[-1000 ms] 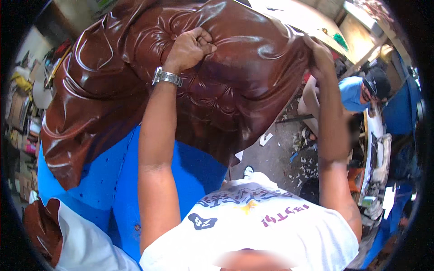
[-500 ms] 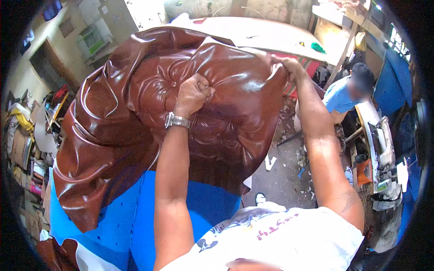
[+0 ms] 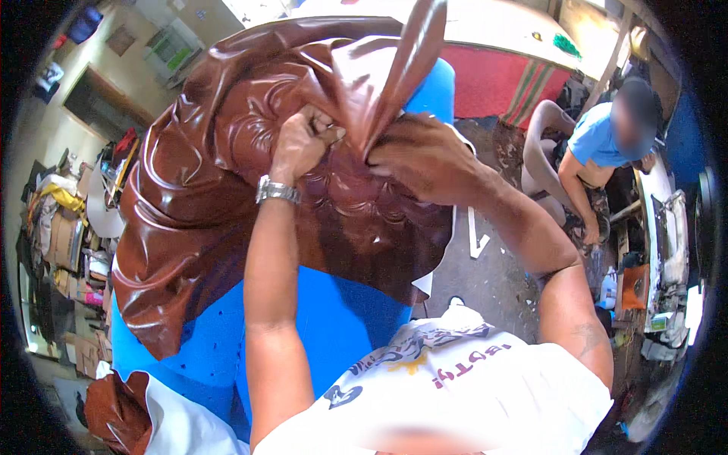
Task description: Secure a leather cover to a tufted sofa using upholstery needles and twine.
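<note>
A glossy brown leather-like sheet (image 3: 174, 243) lies in folds over blue foam (image 3: 326, 326), with tufted dimples in its middle. My left hand (image 3: 299, 148), with a metal watch at the wrist, is closed on the sheet beside the tufts, fingertips pinched together. Close by on the right, my right hand (image 3: 421, 155) grips the sheet where it gathers into a fold. From between the hands a pointed flap (image 3: 413, 64) of the sheet stands up and away from me. The right fingertips are partly hidden in the fold.
A person (image 3: 610, 140) in a blue shirt sits at the right near a cluttered bench (image 3: 656, 227). Beyond the foam stands a pale-topped table (image 3: 485, 34) with a red striped side. Scraps lie on the floor; another brown and white piece (image 3: 182, 417) is at the lower left.
My right hand has come in from the sheet's far right edge to beside my left hand. The far right part of the sheet has folded up, baring blue foam there.
</note>
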`<state>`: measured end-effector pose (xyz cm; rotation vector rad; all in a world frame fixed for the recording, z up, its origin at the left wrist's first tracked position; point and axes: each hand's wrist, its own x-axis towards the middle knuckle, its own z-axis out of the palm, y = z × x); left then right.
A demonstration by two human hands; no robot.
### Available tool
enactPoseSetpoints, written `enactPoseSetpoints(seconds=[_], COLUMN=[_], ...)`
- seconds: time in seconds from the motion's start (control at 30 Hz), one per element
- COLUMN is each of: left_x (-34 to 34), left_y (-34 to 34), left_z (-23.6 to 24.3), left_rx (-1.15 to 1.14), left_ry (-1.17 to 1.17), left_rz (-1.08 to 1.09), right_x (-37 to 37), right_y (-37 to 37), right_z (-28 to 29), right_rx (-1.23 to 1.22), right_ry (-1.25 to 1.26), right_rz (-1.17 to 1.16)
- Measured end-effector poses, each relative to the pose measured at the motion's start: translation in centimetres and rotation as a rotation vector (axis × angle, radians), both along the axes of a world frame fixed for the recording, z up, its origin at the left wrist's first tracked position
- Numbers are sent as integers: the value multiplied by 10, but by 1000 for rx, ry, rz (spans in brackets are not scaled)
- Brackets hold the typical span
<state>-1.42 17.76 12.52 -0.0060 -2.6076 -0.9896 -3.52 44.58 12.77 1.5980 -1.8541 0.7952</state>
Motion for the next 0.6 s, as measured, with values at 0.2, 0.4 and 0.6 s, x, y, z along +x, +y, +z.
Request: enactPoseSetpoints(seconds=[0.2, 0.4, 0.6], left_x=[-6, 3, 8], left_y=[-8, -2, -32], left_z=[-4, -18, -53], left_rx=[98, 140, 145], left_ry=[-86, 75, 238], left_rz=[5, -139, -126], right_x=[-5, 1, 25], right_y=[10, -8, -82], right_z=[20, -1, 39], right_rx=[-172, 296, -196], right_ry=[-483, -336, -717], right_rz=[-452, -337, -359])
